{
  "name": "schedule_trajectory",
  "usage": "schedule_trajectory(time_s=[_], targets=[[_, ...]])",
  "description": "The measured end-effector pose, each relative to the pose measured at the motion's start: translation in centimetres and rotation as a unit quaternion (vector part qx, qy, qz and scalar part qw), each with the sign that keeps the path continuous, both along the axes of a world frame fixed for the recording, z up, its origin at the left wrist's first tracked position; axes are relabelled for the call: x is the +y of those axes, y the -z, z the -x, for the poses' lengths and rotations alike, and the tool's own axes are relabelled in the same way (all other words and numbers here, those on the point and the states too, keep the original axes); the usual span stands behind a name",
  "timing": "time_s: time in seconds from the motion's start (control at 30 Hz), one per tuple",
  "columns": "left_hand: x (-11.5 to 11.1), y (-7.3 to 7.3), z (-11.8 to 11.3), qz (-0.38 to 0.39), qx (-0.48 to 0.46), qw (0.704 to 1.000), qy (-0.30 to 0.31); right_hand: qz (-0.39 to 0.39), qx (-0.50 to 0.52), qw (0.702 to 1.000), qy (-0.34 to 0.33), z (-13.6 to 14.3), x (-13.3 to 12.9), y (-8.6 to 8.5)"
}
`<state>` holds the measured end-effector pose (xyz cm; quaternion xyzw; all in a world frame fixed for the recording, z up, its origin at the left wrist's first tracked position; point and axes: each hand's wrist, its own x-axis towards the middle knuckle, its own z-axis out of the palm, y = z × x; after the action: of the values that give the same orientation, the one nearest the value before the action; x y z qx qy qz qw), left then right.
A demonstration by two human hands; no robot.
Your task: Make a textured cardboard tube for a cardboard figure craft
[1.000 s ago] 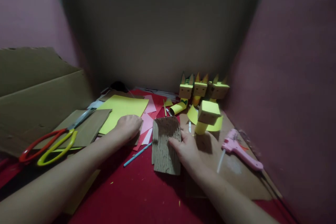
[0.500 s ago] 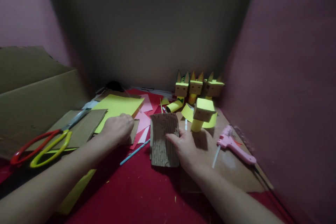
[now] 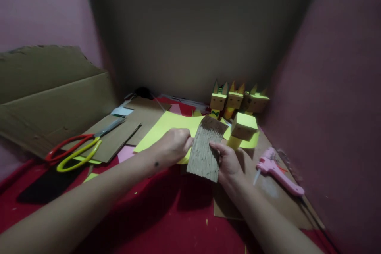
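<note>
I have one ridged cardboard piece (image 3: 202,156) in the right hand (image 3: 230,166), the thumb pressed on its front face and the other fingers mostly hidden behind it. The piece is roughly rectangular, grey-brown, with rough ribs running along its length, a smoother, browner band at the top, and a tilt to the right. It is just right of the left fingers, above the red surface (image 3: 166,226). The left hand (image 3: 175,143) is curled in over one yellow sheet (image 3: 162,127); its fingertips are hidden from me, so I cannot tell whether they pinch the paper. I count four box-headed figures: one plain figure (image 3: 244,127) just beyond the right fingers, and three eared figures (image 3: 235,101) in a row farther past them. Right of the right fingers I see one pink glue gun (image 3: 275,170) on a flat cardboard sheet (image 3: 282,202). Well left of the left fingers lies one pair of scissors (image 3: 99,135), with one red and one yellow handle, and beyond it one large folded cardboard (image 3: 59,107).
</note>
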<state>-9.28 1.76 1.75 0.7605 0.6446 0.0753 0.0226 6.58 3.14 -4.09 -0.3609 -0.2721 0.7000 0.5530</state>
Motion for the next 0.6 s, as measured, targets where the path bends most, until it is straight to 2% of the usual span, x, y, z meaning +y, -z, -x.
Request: schedule_trajectory(time_s=[0.13,0.2,0.3,0.43,0.6], targets=[[1.6,0.3,3.8,-0.005,-0.012,0.998,-0.064,0.031,-0.040,0.998,-0.024,-0.4,0.0,0.0],[2.5,1.3,6.2,-0.025,0.014,0.994,-0.108,0.022,-0.063,0.997,-0.033,-0.3,-0.1,0.1],[3.2,3.5,9.2,-0.022,0.036,0.989,-0.145,-0.006,-0.102,0.993,-0.058,0.2,0.0,0.5],[3.8,5.9,11.5,-0.002,0.006,0.988,-0.156,-0.046,-0.189,0.975,-0.111,1.3,0.4,0.8],[4.5,6.9,13.2,0.015,-0.068,0.982,-0.176,-0.095,-0.257,0.953,-0.126,2.3,0.4,0.8]])
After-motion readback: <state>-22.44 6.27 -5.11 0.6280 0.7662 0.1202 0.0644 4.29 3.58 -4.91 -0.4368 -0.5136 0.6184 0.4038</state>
